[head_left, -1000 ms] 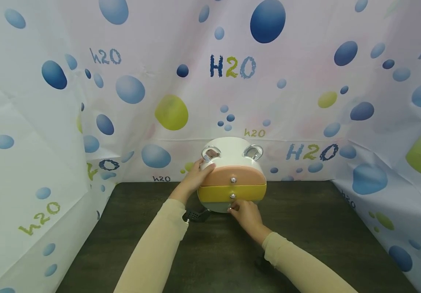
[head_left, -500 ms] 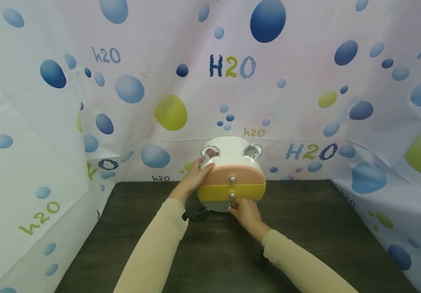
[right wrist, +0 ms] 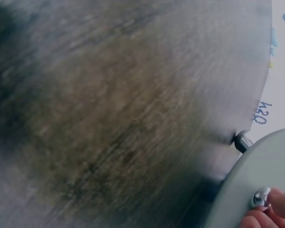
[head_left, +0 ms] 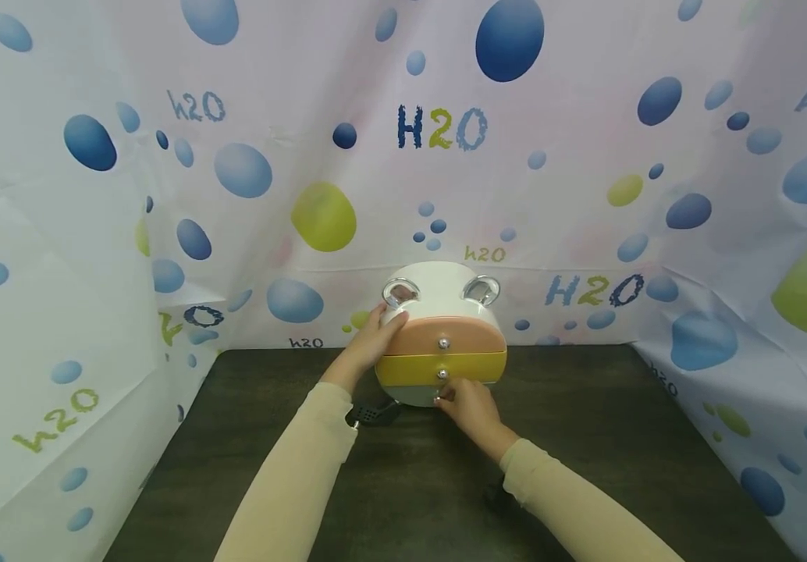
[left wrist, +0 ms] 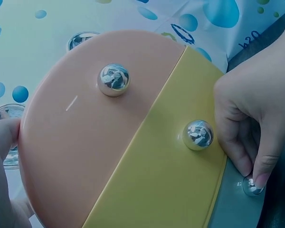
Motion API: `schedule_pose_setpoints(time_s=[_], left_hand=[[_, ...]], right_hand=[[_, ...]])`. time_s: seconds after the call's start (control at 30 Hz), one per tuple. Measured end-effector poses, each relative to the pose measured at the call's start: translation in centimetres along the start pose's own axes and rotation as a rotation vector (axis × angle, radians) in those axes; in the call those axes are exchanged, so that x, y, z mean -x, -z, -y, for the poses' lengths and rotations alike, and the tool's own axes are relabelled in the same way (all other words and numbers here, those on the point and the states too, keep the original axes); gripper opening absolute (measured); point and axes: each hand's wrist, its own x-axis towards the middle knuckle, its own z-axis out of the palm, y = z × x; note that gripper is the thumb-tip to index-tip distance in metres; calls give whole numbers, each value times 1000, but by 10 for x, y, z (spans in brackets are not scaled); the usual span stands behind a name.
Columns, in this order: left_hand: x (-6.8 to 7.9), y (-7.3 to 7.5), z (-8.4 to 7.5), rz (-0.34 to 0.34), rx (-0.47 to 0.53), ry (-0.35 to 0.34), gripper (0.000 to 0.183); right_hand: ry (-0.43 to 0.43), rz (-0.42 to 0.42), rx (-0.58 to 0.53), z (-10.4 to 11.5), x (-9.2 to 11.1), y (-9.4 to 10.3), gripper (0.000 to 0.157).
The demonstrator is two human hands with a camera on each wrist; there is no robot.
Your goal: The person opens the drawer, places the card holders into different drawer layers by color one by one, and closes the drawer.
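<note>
A rounded white drawer box (head_left: pixel 439 290) with two silver rings on top stands at the back of the table. Its front stacks a peach drawer (left wrist: pixel 85 123), a yellow drawer (left wrist: pixel 161 175) and a grey-green drawer (left wrist: pixel 235 204), each with a round silver knob. My left hand (head_left: pixel 367 347) rests against the box's upper left side, fingertips by the left ring (head_left: pixel 401 292). Thumb and finger of my right hand (head_left: pixel 470 410) pinch the lowest knob (left wrist: pixel 251 187). In the right wrist view that knob shows between the fingertips, on the pale drawer front.
A dark wood-grain table (head_left: pixel 403 484) lies under both forearms. Behind the box and along both sides hangs a white sheet (head_left: pixel 572 195) with blue and green drops. A black perforated strap (head_left: pixel 375 414) hangs by the left wrist. A small silver foot (right wrist: pixel 243 141) juts from the box's edge.
The head view has turned slightly to the right. Both hands keep the same places on the box, and the drawers look unchanged.
</note>
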Motion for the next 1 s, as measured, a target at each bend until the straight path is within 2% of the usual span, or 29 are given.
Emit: schedule_pose_setpoints(time_s=[0.2, 0.37, 0.5, 0.73, 0.87, 1.0], left_hand=[[2, 3, 3, -9, 14, -13, 90], [4, 5, 5, 2, 22, -19, 89], [9, 8, 8, -22, -8, -24, 86], [21, 11, 13, -71, -77, -48, 75], [32, 12, 21, -66, -107, -84, 72], [47, 13, 33, -63, -156, -108, 72]], right_hand=[[4, 50, -17, 2, -1, 1, 9], [57, 86, -26, -1, -3, 4, 8], [93, 131, -71, -3, -3, 8, 8], [103, 254, -125, -6, -1, 17, 11], [107, 353, -139, -8, 0, 27, 24], [122, 455, -143, -11, 2, 45, 34]])
